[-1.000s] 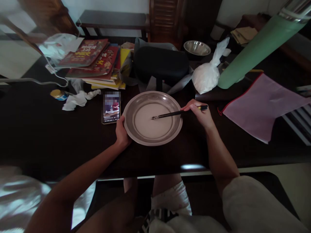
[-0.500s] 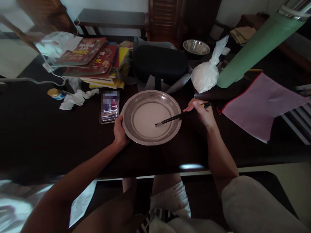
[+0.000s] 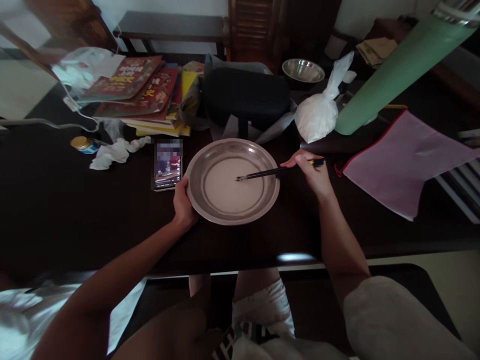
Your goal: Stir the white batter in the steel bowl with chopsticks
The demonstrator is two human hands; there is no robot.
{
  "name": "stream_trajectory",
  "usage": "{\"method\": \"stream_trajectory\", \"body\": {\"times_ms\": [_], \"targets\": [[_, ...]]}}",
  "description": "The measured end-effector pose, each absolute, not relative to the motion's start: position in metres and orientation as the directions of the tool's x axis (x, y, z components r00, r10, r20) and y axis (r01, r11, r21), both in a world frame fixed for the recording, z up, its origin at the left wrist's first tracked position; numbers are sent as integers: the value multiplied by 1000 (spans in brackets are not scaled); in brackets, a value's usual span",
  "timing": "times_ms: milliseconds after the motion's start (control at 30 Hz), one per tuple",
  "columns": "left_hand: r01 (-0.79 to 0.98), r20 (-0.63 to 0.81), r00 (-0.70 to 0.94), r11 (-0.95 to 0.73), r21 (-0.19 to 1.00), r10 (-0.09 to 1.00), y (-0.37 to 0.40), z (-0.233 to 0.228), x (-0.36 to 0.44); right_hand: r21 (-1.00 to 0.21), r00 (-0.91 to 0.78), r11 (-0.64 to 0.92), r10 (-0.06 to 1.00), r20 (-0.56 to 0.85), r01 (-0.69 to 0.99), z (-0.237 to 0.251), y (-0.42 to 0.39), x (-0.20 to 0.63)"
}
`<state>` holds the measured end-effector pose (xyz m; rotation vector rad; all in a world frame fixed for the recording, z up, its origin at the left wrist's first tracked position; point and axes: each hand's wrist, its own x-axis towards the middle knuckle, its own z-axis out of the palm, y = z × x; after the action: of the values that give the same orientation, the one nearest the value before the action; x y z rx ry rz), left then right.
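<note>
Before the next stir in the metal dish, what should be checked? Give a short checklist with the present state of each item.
1. Left hand grips the rim of the metal dish: ok.
2. Right hand holds the chopsticks: ok.
3. Chopstick tips lie in the white liquid: ok.
4. Liquid stays inside the dish, none seen on the table: ok.
5. Phone lies apart from the rim: not ok, it lies right beside it.
6. Depth of the liquid: cannot tell.
</note>
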<state>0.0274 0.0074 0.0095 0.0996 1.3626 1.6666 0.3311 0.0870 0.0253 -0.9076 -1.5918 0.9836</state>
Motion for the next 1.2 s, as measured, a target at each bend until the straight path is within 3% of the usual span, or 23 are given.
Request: {"method": "stream_trajectory", "body": {"times_ms": [67,233,400,533,700,867,1033,1200], "targets": [[-595,-468,-561,60,801,683,7,10,28,-924,-171,376,917,360,72,26,87,332],[-568,-466,-559,93,818,685,7,8,26,-926,-297,366,897,327,87,28,86,331],[-560,-445,-548,84,824,708,7,6,26,-927,-174,360,924,340,101,28,87,334],[-547,-427,-540,84,833,725,7,8,26,-928,-286,358,905,317,105,27,87,333],[-515,-404,-528,97,852,747,7,6,25,-929,-170,358,925,340,93,29,86,331],[-520,-404,-533,89,850,744,7,5,25,-926,-309,363,897,316,105,29,85,331],[-543,-425,-529,92,835,734,8,5,25,-929,-182,359,923,339,92,29,85,332],[-535,-417,-556,74,841,719,6,7,26,-930,-317,356,896,312,90,29,85,329]]}}
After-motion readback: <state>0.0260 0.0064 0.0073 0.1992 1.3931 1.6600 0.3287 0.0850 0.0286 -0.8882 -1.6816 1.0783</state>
